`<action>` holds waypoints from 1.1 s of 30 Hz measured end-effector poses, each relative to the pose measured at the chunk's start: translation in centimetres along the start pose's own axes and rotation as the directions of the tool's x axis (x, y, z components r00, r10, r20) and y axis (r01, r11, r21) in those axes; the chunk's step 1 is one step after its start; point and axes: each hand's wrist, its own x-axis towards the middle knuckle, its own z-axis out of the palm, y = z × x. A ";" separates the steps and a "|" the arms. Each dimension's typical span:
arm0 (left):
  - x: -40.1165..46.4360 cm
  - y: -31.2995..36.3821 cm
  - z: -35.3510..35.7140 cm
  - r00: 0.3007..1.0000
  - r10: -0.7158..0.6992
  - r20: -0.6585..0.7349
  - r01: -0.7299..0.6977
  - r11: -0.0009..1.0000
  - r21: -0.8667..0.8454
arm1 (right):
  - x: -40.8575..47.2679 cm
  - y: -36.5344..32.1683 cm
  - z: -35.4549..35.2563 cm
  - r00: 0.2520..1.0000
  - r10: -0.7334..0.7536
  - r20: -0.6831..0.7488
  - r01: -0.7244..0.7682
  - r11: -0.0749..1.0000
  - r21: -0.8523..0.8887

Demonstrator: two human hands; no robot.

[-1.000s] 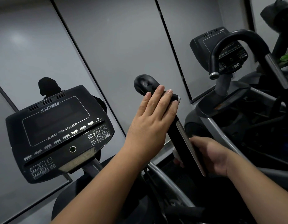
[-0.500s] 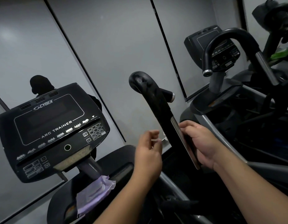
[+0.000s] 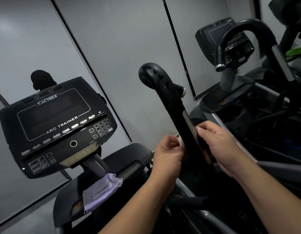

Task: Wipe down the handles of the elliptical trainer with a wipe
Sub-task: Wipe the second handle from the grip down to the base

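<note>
**Wipe pinched at the left side of the handle**

Your left hand (image 3: 168,151) pinches a small white wipe (image 3: 181,142) between thumb and fingers, and the wipe touches the left edge of the black handle (image 3: 178,115), low on its straight part. Only a little corner of the wipe shows; the rest is hidden in your closed grip. Your right hand (image 3: 219,146) is on the other side of the handle, at about the same height. Its fingers curl toward the handle, with the fingertips (image 3: 199,128) at the metal strip (image 3: 191,125). I cannot tell if this grip is fully closed around it, because the far side is hidden. The handle's lower end is lost in the dark. A purple pack (image 3: 100,191) lies on the tray below the console (image 3: 57,125), well apart from both hands.
</note>
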 end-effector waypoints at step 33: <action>-1.1 -0.8 0.2 0.584 0.760 0.285 -0.688 0.277 0.671 | -0.9 0.9 0.3 0.996 -0.084 0.038 0.082 0.994 0.073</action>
